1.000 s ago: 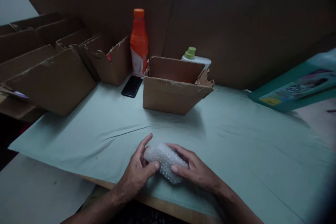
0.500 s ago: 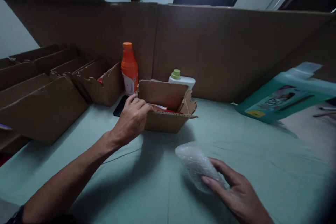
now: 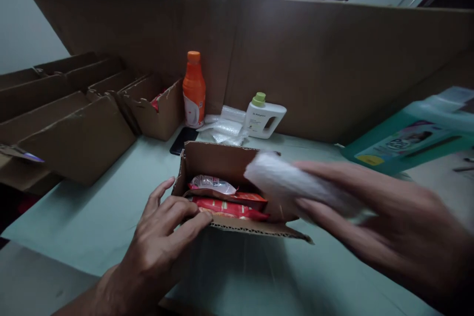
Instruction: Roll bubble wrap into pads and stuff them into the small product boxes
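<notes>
In the head view a small open cardboard box (image 3: 225, 155) stands in front of me, tilted slightly toward me. Inside lie red packets (image 3: 231, 207) and a clear-and-white packet (image 3: 213, 185), with a cardboard strip between them. My left hand (image 3: 159, 237) grips the box's near left corner, fingers over the rim. My right hand (image 3: 374, 217), blurred by motion, pinches a bubble-wrap bundle (image 3: 287, 177) between thumb and fingers, above the box's right side. Whatever is inside the wrap, if anything, cannot be made out.
Behind the box are an orange bottle (image 3: 193, 89), folded bubble wrap (image 3: 227, 126), a white jug (image 3: 262, 118) with a green cap, and a dark phone (image 3: 184, 139). More cardboard boxes (image 3: 81, 133) line the left. A teal bottle (image 3: 403, 133) leans at right, before a cardboard wall (image 3: 314, 69).
The small box has come toward me, uncovering the bubble wrap behind it. My right hand has lifted the wrapped bundle from low over the table to the box's right side.
</notes>
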Demonstrator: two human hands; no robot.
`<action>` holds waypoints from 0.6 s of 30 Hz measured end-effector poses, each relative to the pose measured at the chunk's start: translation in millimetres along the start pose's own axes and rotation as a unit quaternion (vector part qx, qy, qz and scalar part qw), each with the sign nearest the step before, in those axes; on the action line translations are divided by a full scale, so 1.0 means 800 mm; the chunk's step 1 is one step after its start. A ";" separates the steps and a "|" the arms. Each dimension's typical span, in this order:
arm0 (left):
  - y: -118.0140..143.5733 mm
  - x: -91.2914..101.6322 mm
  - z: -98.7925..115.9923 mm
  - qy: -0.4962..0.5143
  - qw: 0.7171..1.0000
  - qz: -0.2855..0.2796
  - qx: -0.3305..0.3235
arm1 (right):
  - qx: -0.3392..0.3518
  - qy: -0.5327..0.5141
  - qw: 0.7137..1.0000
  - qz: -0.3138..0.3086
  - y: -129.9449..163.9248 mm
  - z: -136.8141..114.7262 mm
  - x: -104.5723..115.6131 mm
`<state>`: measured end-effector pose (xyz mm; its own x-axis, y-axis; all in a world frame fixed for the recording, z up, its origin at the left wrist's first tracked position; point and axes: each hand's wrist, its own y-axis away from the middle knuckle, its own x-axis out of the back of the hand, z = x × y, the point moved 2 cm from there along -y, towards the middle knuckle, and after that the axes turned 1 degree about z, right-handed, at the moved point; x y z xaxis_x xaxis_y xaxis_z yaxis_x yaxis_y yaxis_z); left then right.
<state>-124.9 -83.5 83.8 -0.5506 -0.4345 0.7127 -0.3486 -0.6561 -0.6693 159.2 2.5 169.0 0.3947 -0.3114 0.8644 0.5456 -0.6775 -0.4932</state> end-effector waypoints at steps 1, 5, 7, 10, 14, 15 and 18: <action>0.000 -0.001 0.000 0.000 1.000 0.001 0.001 | 0.059 0.034 0.997 -0.035 -0.023 -0.014 -0.010; -0.003 -0.002 0.004 0.020 0.999 0.028 0.021 | 0.106 0.100 0.968 -0.202 -0.082 -0.042 -0.073; -0.003 -0.001 0.007 0.035 0.998 0.039 0.026 | 0.097 0.094 0.953 -0.270 -0.095 -0.048 -0.108; -0.002 -0.001 0.007 0.053 0.997 0.043 0.020 | 0.082 0.115 0.934 -0.327 -0.106 -0.053 -0.152; 0.000 -0.007 0.003 0.049 0.998 0.043 0.006 | 0.079 0.123 0.922 -0.358 -0.107 -0.053 -0.179; 0.000 -0.009 0.002 0.047 0.998 0.038 0.001 | 0.079 0.123 0.918 -0.368 -0.106 -0.051 -0.178; 0.002 -0.010 0.001 0.048 0.998 0.041 -0.009 | 0.086 0.084 0.929 -0.350 -0.093 -0.043 -0.143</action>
<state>-120.2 -81.5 77.1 -0.6478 -0.4248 0.6324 -0.3126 -0.6088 -0.7292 48.0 65.7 110.0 -0.2135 0.0559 0.9754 0.7411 -0.6413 0.1989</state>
